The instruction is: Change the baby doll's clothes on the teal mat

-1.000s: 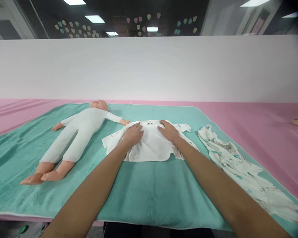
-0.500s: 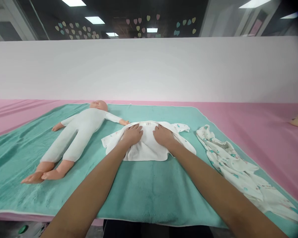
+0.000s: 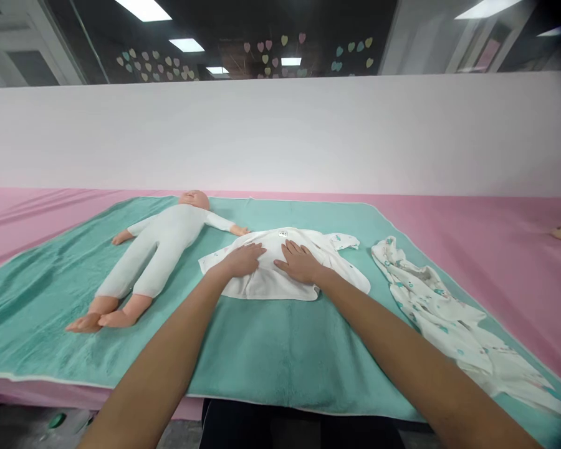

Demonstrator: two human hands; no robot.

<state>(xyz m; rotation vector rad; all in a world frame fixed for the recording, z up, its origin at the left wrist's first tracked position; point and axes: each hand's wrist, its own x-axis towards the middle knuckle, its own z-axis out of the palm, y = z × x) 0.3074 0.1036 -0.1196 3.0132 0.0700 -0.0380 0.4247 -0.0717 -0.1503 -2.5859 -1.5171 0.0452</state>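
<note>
A small white baby shirt lies spread on a green towel, its neck label toward the far side. My left hand rests flat on the shirt's left half. On the right half, my right hand lies with its fingers stretched and spread, touching the cloth. Neither hand grips anything. To the left, a baby doll with a white cloth body lies on its back, one hand close to the shirt's upper left edge.
A crumpled white baby garment with a green print lies along the towel's right side. Pink cloth covers the surface beneath the towel. Behind it stands a low white wall, with heart shapes on dark glass above.
My fingers have let go of the shirt's upper part and flattened out on the cloth. My right hand has shifted slightly left. The view has turned a little.
</note>
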